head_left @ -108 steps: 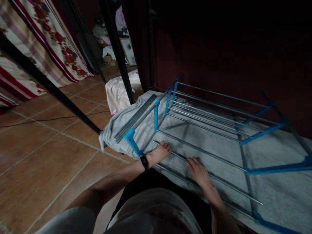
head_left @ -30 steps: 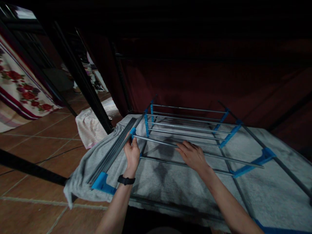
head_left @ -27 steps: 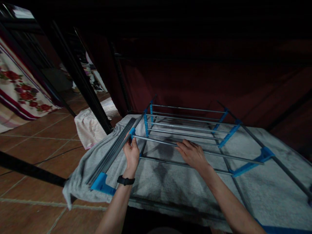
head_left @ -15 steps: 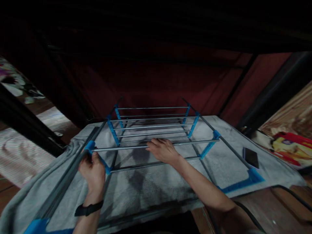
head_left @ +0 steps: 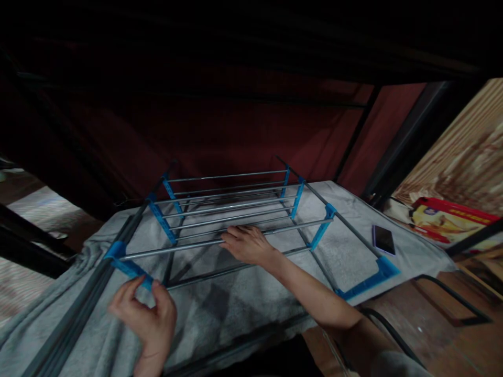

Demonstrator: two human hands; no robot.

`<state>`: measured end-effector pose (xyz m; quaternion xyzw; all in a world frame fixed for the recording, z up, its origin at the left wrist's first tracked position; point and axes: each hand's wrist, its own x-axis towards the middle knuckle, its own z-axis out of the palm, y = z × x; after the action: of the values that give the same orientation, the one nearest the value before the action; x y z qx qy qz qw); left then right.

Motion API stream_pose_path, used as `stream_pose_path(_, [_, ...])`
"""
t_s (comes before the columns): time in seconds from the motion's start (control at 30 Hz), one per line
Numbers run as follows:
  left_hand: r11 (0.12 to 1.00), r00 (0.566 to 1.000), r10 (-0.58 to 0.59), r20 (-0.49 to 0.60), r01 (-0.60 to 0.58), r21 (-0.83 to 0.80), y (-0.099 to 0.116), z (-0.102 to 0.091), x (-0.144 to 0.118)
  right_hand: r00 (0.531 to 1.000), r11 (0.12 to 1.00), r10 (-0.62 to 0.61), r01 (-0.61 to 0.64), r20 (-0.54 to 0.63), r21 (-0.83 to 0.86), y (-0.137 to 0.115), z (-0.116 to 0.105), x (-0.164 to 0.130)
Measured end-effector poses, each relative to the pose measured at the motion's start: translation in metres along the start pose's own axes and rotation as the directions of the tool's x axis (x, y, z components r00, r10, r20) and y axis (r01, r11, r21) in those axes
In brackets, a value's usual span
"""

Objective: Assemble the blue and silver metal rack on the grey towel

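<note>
A rack of grey metal tubes with blue plastic connectors lies on a grey blanket. My right hand is closed over the middle of the nearest upper crossbar, a metal tube. My left hand is at the lower end of the near left blue connector, thumb and forefinger apart with a gap between them; whether the fingertips touch it I cannot tell. At its right end the tube meets another blue connector. Behind it, several more crossbars run between blue side pieces.
A phone lies on the blanket to the right of the rack. Loose-looking tubes lie together along the left side. A red and yellow package is at far right, near a dark post. Dark red cloth hangs behind.
My left hand has moved from the connector's upper corner to its lower end, and its fingers have opened. My right hand stays on the tube. The view has swung to the right.
</note>
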<state>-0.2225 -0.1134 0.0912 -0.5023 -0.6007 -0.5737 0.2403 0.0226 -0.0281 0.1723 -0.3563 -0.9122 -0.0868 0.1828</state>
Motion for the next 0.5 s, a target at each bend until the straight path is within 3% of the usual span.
stream_pose_path(0.1, [0.972,0.967,0.232,0.107,-0.229,-0.044,0.010,0.004,-0.002,0.999,1.000,0.021,-0.021,0.029,0.015,-0.005,0.001,-0.004])
stream_pose_path(0.23, [0.966,0.961,0.255,0.107,-0.247,-0.081,0.014,0.008,0.007,0.996,0.998,0.054,-0.057,0.077,0.039,-0.009,0.012,-0.013])
stream_pose_path(0.37, [0.995,0.986,0.088,0.142,-0.080,-0.062,-0.002,0.006,-0.001,0.983,0.990,0.119,-0.129,0.143,0.064,-0.003,0.032,-0.026])
stream_pose_path(0.43, [0.993,0.988,-0.107,0.107,0.111,-0.031,-0.015,0.004,-0.014,0.972,0.986,0.122,-0.141,0.203,0.083,0.001,0.042,-0.033])
stream_pose_path(0.5, [0.927,0.927,-0.371,0.049,0.373,-0.036,-0.029,0.002,-0.028,0.957,0.983,0.122,-0.153,0.263,0.098,0.001,0.050,-0.039])
